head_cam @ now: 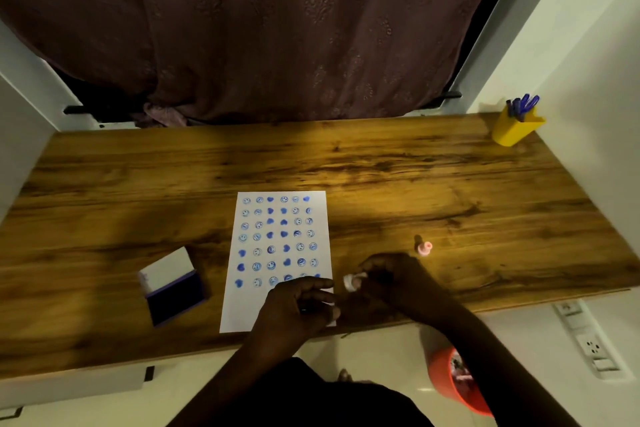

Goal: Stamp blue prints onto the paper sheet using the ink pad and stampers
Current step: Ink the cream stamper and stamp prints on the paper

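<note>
I am gripping a small white stamper [351, 281] in my right hand [388, 276] just right of the paper sheet [277, 302], my left hand [298, 305] resting loosely curled on its lower corner. Seven rows are already showing; inking at the open ink pad [175, 298], left of the sheet, likely comes next.

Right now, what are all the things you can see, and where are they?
paper sheet: one, white with blue prints, middle of table
ink pad: one, dark blue, lid open, left of sheet
stamper: one, pink, right of sheet
stamper in hand: one, white
pen cup: one, yellow, blue pens inside, far right corner
table: one, brown wood
bucket: one, orange, on floor
hands: left hand over the sheet; right hand holding the white stamper
</note>
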`<state>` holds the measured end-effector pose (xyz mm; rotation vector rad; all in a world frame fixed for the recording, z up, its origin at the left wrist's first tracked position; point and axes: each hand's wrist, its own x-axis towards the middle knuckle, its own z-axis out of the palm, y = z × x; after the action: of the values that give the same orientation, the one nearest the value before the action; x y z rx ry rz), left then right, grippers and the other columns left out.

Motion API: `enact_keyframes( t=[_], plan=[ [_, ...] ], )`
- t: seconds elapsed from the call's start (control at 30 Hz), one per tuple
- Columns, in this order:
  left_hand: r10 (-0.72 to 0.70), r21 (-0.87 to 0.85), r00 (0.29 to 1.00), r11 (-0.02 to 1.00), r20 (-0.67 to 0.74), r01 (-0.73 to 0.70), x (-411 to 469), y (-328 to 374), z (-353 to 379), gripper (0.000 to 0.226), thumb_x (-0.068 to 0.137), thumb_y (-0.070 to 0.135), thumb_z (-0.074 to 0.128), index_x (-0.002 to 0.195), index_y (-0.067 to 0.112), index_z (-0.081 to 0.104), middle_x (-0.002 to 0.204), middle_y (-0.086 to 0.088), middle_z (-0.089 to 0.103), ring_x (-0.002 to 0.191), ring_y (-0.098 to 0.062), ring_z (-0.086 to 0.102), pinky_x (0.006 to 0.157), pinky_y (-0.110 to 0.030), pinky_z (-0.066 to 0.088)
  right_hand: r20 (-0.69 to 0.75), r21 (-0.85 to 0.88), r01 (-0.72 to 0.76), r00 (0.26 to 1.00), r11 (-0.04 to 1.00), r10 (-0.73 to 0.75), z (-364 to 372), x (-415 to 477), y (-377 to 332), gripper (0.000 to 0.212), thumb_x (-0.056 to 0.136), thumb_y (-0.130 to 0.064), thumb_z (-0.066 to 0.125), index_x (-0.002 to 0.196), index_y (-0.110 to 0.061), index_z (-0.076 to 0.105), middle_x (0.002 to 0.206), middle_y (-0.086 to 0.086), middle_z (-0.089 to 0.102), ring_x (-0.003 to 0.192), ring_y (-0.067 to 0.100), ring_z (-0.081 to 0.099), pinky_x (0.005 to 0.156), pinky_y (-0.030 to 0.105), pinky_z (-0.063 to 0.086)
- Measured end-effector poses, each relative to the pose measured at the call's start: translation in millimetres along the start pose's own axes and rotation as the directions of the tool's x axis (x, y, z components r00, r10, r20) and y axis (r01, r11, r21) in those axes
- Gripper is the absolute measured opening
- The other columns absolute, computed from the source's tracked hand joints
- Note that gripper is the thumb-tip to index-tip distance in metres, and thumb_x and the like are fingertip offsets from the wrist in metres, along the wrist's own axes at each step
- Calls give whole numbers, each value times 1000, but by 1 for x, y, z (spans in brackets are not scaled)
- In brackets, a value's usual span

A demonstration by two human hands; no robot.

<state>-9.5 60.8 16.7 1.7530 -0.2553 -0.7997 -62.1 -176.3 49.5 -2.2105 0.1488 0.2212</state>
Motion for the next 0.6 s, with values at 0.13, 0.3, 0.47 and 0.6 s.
enact_keyframes(
  t=[0.13, 0.3, 0.47, 0.6],
  plan=[
    [13, 31, 998, 999, -58, -11, 1, 1, -2, 38, 80, 26, 87, 97, 57, 73, 97, 17, 82, 96, -1, 77, 78, -12, 55, -236, -407, -125, 971, 905, 29, -28, 19, 20, 18, 88, -40, 71, 94, -23, 74, 92, 0, 77, 85, 21, 73, 77, 38, 58],
    [2, 33, 989, 999, -145, 2, -2, 1, -5, 33, 80, 29, 87, 93, 57, 74, 95, 19, 81, 94, 1, 76, 87, -23, 57, -342, -636, -330, 931, 698, 128, -43, 39, 40, 30, 89, -46, 60, 108, -25, 69, 104, 7, 73, 99, 30, 70, 79, 35, 55],
    [-26, -22, 986, 999, -164, 23, -6, 0, -10, 26, 77, 34, 87, 98, 45, 78, 98, 10, 83, 98, -9, 78, 99, -43, 59, -316, -697, -318, 941, 643, 123, -41, 50, 44, 26, 86, -43, 62, 102, -26, 72, 101, 4, 74, 99, 27, 69, 82, 34, 55],
    [-32, -54, 986, 998, -162, 24, -8, -3, -11, 36, 63, 51, 84, 98, 44, 79, 98, 7, 83, 97, -11, 78, 98, -47, 60, -291, -731, -314, 947, 606, 139, -40, 52, 41, 25, 85, -42, 60, 100, -25, 72, 100, 1, 75, 101, 25, 69, 83, 33, 54]
  ],
)
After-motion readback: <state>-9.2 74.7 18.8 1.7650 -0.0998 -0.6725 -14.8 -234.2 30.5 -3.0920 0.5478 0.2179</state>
